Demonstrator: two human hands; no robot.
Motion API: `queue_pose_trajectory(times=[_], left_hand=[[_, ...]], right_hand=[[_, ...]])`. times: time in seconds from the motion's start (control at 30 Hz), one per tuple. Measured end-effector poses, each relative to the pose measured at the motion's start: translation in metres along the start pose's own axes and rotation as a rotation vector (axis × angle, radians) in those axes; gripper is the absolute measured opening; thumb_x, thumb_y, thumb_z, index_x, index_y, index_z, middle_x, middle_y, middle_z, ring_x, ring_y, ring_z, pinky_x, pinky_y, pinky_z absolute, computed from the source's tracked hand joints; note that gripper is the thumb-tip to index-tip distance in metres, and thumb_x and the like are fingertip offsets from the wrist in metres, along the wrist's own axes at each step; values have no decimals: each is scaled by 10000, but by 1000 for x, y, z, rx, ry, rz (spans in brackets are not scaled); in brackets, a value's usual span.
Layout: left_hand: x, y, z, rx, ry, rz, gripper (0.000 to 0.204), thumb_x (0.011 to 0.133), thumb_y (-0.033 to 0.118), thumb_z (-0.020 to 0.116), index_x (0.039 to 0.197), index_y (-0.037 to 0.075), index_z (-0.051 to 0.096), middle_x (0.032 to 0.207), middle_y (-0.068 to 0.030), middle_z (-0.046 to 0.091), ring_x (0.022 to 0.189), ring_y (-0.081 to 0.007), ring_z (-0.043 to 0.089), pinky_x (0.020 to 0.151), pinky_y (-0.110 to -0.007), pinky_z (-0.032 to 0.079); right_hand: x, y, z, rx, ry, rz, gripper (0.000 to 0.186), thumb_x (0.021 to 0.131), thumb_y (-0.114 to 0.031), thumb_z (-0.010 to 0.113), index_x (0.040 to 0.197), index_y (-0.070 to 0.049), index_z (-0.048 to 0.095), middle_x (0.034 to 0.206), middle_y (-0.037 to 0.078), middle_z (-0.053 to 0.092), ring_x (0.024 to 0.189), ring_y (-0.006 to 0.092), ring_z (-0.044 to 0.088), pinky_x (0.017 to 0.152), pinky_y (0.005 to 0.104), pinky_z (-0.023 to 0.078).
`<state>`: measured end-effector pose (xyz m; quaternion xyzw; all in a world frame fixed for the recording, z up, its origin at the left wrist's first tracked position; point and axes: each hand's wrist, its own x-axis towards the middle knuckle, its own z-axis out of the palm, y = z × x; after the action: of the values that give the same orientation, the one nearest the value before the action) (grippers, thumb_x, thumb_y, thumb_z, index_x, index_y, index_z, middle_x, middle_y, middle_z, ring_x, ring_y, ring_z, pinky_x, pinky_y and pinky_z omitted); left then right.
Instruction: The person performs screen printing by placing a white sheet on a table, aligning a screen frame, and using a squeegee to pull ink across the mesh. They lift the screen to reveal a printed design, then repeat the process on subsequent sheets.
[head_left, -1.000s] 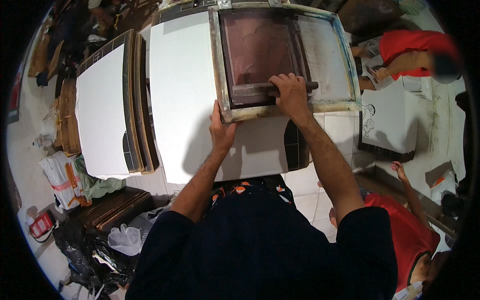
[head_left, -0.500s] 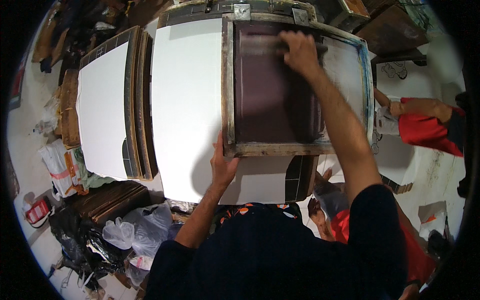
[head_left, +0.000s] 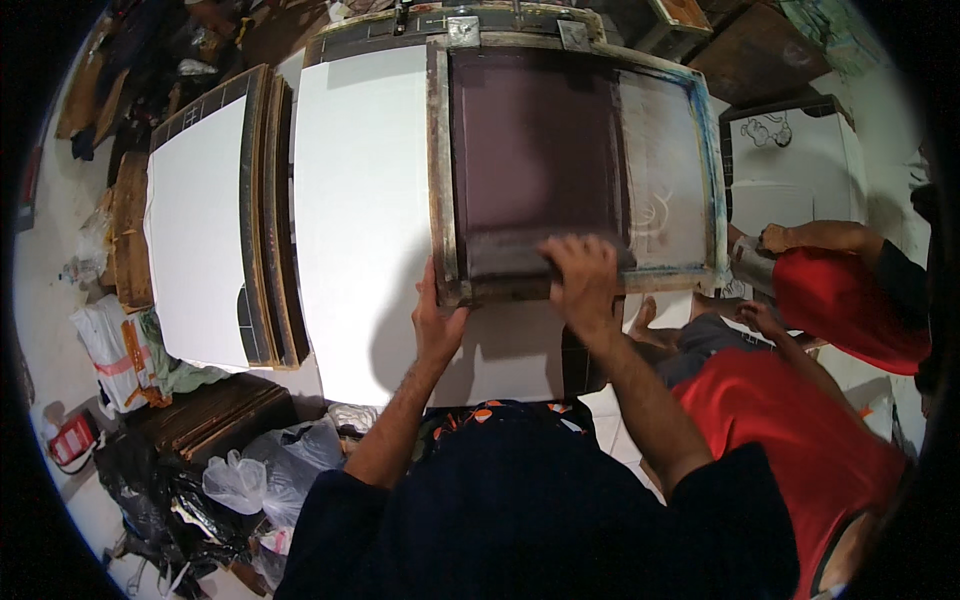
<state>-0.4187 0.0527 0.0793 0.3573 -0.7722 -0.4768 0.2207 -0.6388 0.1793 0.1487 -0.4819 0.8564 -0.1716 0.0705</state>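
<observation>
Pulled near, right grip (head_left: pixel 585 280) clasps squeegee (head_left: pixel 540 262) — left grip (head_left: pixel 437 322) clamps frame (head_left: pixel 445 200).

Both hands (head_left: pixel 512 300) forward — fingers curled.

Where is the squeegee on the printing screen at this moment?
In the head view, the squeegee lies at the screen frame's near edge, under the right hand, right of the left hand.

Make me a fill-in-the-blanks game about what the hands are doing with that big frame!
The right hand presses a bar at the frame's ____ edge.
The left hand grips the wooden frame at its near-left ____.
Under the frame lies a big ____ sheet.
The people beside the table wear ____ shirts.

Missing words: near; corner; white; red
</observation>
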Motion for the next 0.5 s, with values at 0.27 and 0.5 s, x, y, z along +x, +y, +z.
queue_pose_trajectory(times=[0.27, 0.5], left_hand=[[26, 128, -55, -361, 48, 46, 1152, 773, -107, 834, 1660, -2, 107, 1413, -244, 611, 1148, -265, 692, 977, -375, 598], [145, 146, -152, -471, 43, 504, 775, 921, 129, 822, 1556, -34, 409, 1280, -225, 711, 992, -162, 745, 863, -302, 603]], right_hand=[[-15, -44, -83, -127, 416, -117, 472, 720, -400, 880, 1090, -158, 714, 1121, 60, 695, 1107, 257, 636, 997, 477, 411], [118, -73, -258, -310, 747, -259, 605, 760, -639, 838, 1061, -118, 777, 838, 83, 742, 715, 314, 712, 629, 452, 525]])
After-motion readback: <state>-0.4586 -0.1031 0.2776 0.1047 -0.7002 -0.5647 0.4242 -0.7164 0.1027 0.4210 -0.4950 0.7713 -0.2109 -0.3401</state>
